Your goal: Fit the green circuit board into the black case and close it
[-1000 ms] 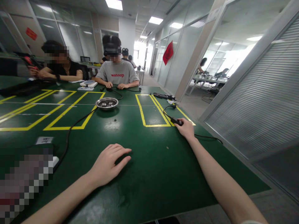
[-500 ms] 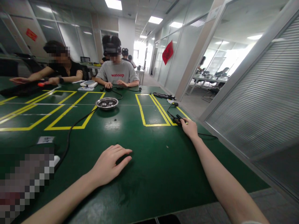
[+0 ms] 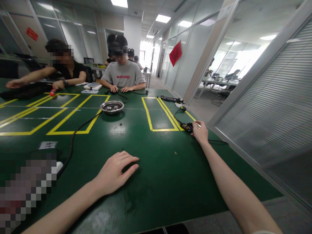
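Your right hand [image 3: 201,132] is half curled at the right end of a dark gadget [image 3: 186,127], which lies at the far right of the green table [image 3: 161,175], just left of your fingertips; something small and shiny shows between those fingers, but I cannot tell whether they grip it or the gadget; a thin cord [image 3: 175,116] leads from the gadget toward the far side; your left hand [image 3: 114,174] rests nearer and to the left, thumb and fingers loosely parted, holding nothing, well apart from the gadget.
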The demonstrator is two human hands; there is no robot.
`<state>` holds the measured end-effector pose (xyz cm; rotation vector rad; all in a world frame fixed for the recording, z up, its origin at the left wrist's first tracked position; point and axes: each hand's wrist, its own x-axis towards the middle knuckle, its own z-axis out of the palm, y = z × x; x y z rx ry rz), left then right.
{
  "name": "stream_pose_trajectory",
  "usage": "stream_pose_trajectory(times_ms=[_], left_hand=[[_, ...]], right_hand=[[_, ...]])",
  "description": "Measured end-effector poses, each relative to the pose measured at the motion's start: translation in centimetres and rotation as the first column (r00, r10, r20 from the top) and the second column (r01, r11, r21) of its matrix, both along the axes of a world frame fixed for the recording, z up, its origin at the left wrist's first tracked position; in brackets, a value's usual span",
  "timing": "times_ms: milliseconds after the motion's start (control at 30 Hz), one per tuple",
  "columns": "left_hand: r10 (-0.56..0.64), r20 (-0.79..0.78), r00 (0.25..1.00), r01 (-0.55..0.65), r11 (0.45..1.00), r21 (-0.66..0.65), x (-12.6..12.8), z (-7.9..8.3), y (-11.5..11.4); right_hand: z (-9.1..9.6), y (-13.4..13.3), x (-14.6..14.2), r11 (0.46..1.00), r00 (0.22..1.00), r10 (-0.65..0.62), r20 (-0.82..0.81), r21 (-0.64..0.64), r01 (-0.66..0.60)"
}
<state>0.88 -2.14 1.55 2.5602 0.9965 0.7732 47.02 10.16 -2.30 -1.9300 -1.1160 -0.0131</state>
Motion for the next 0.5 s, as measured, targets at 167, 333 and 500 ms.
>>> stream_pose_trajectory(times_ms=[167,333,500], left_hand=[[-0.007,-0.007,1.0,0.007,1.0,0.0,-0.01,0.11,0.08],[-0.015,-0.016,1.0,0.015,1.0,0.001,-0.18,0.15,0.04],[-0.023,-0.019,1.0,0.023,1.0,-0.007,-0.13,0.3,-0.11]], right_hand=[[0.11,-0.05,-0.37,0.999,0.993,0.036,0.115,0.03,-0.039],[0.22,-0.04,-0.53,0.999,0.985,0.052,0.166,-0.001,-0.052],[0.55,-0.18,-0.55,0.996,0.976,0.064,0.208,-0.068,-0.051]])
